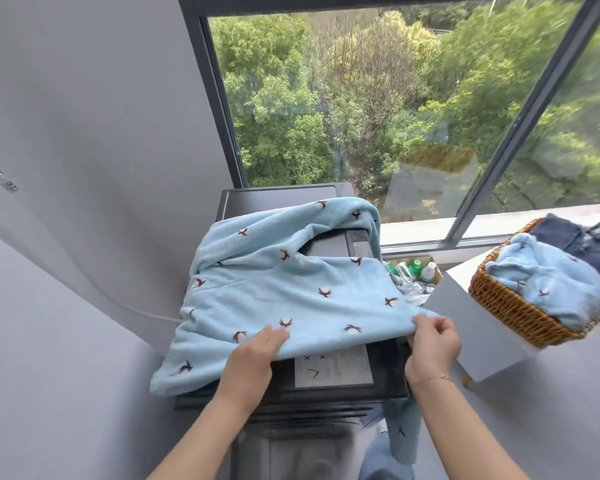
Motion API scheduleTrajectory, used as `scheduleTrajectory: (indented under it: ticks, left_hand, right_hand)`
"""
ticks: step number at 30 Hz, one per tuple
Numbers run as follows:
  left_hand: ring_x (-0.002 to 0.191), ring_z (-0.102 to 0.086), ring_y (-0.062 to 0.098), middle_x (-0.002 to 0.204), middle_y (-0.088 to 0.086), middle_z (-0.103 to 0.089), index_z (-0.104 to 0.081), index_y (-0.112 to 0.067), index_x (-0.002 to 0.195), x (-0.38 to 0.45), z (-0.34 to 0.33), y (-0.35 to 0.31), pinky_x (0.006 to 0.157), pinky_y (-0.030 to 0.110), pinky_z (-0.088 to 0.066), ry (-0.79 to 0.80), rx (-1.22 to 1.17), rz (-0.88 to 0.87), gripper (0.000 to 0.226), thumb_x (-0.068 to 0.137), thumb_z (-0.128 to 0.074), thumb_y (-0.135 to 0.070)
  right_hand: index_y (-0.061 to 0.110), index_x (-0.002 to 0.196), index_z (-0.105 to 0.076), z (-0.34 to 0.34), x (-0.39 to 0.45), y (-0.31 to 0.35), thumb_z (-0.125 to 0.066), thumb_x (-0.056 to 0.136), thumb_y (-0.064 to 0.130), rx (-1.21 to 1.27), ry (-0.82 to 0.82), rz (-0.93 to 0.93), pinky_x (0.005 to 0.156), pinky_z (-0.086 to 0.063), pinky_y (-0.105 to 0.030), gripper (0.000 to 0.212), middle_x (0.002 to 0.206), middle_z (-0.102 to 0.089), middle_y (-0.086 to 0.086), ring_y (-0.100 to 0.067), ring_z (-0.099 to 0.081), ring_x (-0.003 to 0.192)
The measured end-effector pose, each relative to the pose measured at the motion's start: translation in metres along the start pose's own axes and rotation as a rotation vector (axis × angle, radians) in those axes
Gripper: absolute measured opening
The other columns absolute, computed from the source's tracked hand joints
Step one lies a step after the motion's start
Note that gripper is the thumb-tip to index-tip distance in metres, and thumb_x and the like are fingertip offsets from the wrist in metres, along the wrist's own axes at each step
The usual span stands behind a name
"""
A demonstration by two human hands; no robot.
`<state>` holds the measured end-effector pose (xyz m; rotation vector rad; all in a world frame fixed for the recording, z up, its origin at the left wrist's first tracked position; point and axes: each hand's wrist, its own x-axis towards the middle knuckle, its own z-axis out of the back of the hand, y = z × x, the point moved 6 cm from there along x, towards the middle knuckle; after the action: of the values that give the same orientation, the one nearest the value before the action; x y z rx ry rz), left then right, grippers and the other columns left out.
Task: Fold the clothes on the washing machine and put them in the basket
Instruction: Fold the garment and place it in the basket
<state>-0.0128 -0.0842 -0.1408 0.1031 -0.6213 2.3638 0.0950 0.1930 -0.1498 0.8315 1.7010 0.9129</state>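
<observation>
A light blue fleece garment (278,289) with small dark and white motifs lies spread over the dark washing machine (333,372). Its near hem is lifted off the lid. My left hand (253,351) grips that hem near the middle, fingers on top of the cloth. My right hand (430,344) pinches the hem's right corner between thumb and fingers. A wicker basket (513,306) stands to the right on a white box, holding a matching blue piece (548,282) and dark denim (582,244).
A grey wall runs along the left with a thin white hose. Behind the machine is a large window over trees. A carton of plastic bottles (413,271) sits between the machine and the white box (475,337). More blue cloth hangs below my right arm.
</observation>
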Motion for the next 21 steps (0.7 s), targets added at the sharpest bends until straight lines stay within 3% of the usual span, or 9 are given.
scheduleTrajectory:
  ticks: [2,4,6,9,11,14,17,19,21]
  left_hand:
    - [0.114,-0.063,0.026,0.120,0.001,-0.068,-0.066,-0.015,0.116,0.004,0.015,-0.007,0.084,0.043,-0.055,-0.039,0.072,-0.057,0.092,0.038,-0.054,0.033]
    - [0.128,-0.051,0.021,0.135,0.001,-0.057,-0.060,-0.015,0.129,-0.002,0.010,-0.002,0.106,0.041,-0.040,0.065,0.063,-0.081,0.098,0.043,-0.048,0.031]
    - [0.128,-0.051,0.016,0.136,-0.003,-0.056,-0.055,-0.022,0.133,-0.016,-0.003,0.005,0.115,0.037,-0.026,0.160,0.111,-0.105,0.098,0.046,-0.048,0.024]
    - [0.098,-0.065,0.017,0.106,-0.009,-0.069,-0.060,-0.027,0.110,-0.032,-0.004,0.018,0.100,0.032,-0.035,0.056,0.094,0.045,0.068,0.051,-0.055,0.006]
    - [0.083,-0.064,0.021,0.090,-0.006,-0.070,-0.065,-0.022,0.094,-0.030,0.012,0.032,0.082,0.031,-0.042,-0.075,0.011,0.227,0.045,0.060,-0.057,0.005]
    - [0.075,-0.062,0.023,0.081,-0.002,-0.071,-0.069,-0.018,0.090,-0.020,0.025,0.044,0.071,0.036,-0.047,-0.061,-0.083,0.323,0.018,0.085,-0.062,-0.001]
    - [0.069,-0.059,0.018,0.067,-0.003,-0.066,-0.063,-0.022,0.077,-0.001,0.023,0.060,0.065,0.032,-0.041,0.108,-0.240,0.496,0.029,0.100,-0.047,-0.032]
    - [0.069,-0.062,0.015,0.063,-0.005,-0.067,-0.063,-0.026,0.079,0.000,0.017,0.072,0.068,0.033,-0.046,0.199,-0.235,0.569,0.030,0.101,-0.044,-0.033]
    - [0.074,-0.061,0.017,0.070,-0.009,-0.068,-0.062,-0.025,0.084,-0.011,0.013,0.079,0.072,0.037,-0.048,0.152,-0.198,0.616,0.023,0.099,-0.046,-0.031]
  right_hand:
    - [0.017,0.065,-0.033,0.003,-0.004,0.003,-0.048,0.086,-0.012,0.145,-0.034,-0.008,0.053,-0.048,-0.017,0.039,0.068,-0.037,0.001,-0.006,-0.042,0.060]
    - [0.016,0.069,-0.037,0.010,0.003,-0.014,-0.044,0.086,-0.016,0.236,-0.029,-0.077,0.052,-0.049,-0.011,0.037,0.072,-0.041,0.000,-0.004,-0.048,0.060]
    - [0.011,0.080,-0.050,0.015,0.006,-0.039,-0.045,0.091,-0.011,0.298,-0.049,-0.273,0.053,-0.043,-0.006,0.025,0.081,-0.050,-0.006,-0.012,-0.052,0.073]
    - [-0.001,0.082,-0.053,0.039,0.014,-0.061,-0.044,0.099,0.006,0.221,-0.095,-0.338,0.077,-0.044,-0.015,0.020,0.092,-0.054,-0.011,-0.013,-0.059,0.092]
    - [0.008,0.077,-0.051,0.042,0.023,-0.057,-0.047,0.101,0.030,0.186,-0.027,-0.335,0.070,-0.052,-0.017,0.033,0.088,-0.056,-0.006,-0.004,-0.061,0.074]
    - [0.007,0.096,-0.055,0.024,0.015,-0.047,-0.052,0.096,0.005,0.356,0.050,-0.383,0.053,-0.054,-0.017,0.003,0.087,-0.056,-0.005,-0.008,-0.062,0.070]
    - [0.016,0.125,-0.050,0.002,0.012,-0.017,-0.058,0.092,0.002,0.251,0.134,-0.123,0.074,-0.059,-0.024,0.036,0.101,-0.065,-0.006,-0.017,-0.067,0.088]
    - [0.016,0.135,-0.047,-0.012,0.003,-0.009,-0.052,0.094,0.000,0.163,0.228,-0.080,0.091,-0.054,-0.029,0.045,0.111,-0.063,-0.008,-0.020,-0.066,0.099]
    - [0.009,0.136,-0.046,-0.005,0.009,-0.023,-0.045,0.094,-0.006,0.130,0.148,-0.133,0.097,-0.050,-0.029,0.045,0.108,-0.059,-0.010,-0.018,-0.062,0.097]
